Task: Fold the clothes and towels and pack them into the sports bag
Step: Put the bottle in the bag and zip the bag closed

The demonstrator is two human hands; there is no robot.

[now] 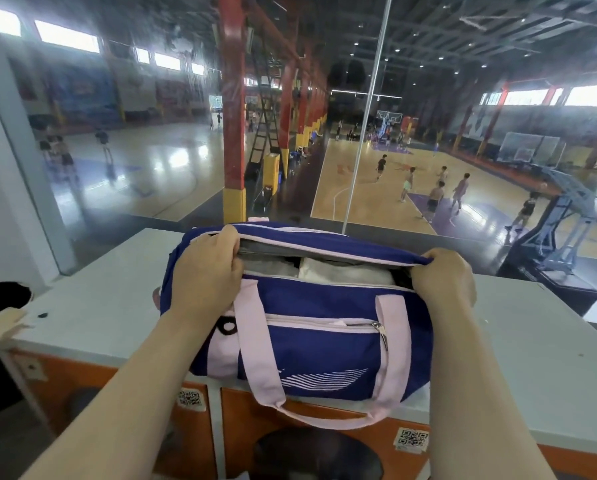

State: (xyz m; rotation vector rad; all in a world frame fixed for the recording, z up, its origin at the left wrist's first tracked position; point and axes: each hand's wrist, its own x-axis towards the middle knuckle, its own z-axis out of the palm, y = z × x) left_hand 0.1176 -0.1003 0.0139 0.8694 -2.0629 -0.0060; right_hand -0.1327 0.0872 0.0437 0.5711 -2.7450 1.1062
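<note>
A glass pane (428,98) fills the upper frame, basketball courts beyond it. At lower centre the blue-and-pink sports bag (325,344) sits on a grey counter (498,358) over orange lockers (325,427). Its top gapes; pale folded cloth (342,271), perhaps towels, lies inside. The left hand (207,268) grips the opening's left end, the right hand (446,275) its right end.

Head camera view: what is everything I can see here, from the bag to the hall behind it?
sports bag: one, blue with pink straps, on the counter, top open
folded items: light-coloured, count unclear, inside the bag
counter: one, grey top, orange fronts below
QR stickers: two, white, on the orange fronts
basketball courts: below, beyond the glass, with players
left hand: grips the bag's left end
right hand: grips its right end
</note>
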